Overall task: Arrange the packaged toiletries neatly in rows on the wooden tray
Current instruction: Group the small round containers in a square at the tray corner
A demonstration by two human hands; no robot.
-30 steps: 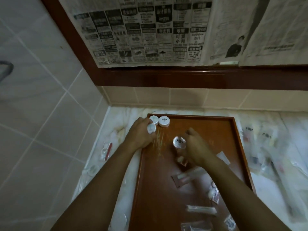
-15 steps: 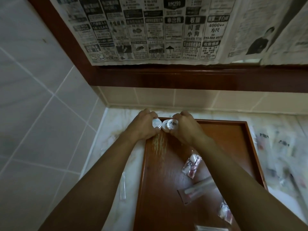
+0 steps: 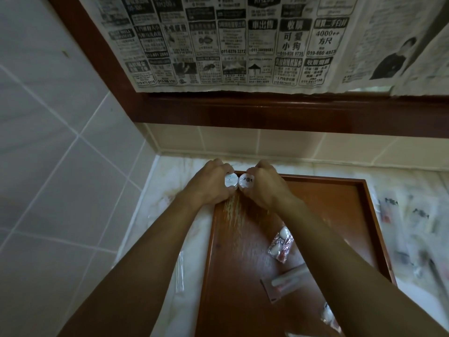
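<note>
A wooden tray (image 3: 364, 188) lies on the marble counter. At its far left corner my left hand (image 3: 209, 183) grips a small round white container (image 3: 230, 180). Right beside it my right hand (image 3: 264, 186) grips a second round white container (image 3: 246, 180); the two containers touch side by side. Any third container there is hidden by my hands. Loose on the tray lie a clear sachet with white and red contents (image 3: 281, 244) and a long clear packet (image 3: 289, 279) partly under my right forearm.
More clear packets (image 3: 401, 215) lie blurred on the counter right of the tray. A thin packet (image 3: 179, 271) lies left of it. A tiled wall stands at left, a dark wooden frame (image 3: 267, 113) with newspaper (image 3: 230, 40) behind.
My right hand carried its round container from the tray's middle up to the far left corner. Both hands now sit together there with the containers side by side.
</note>
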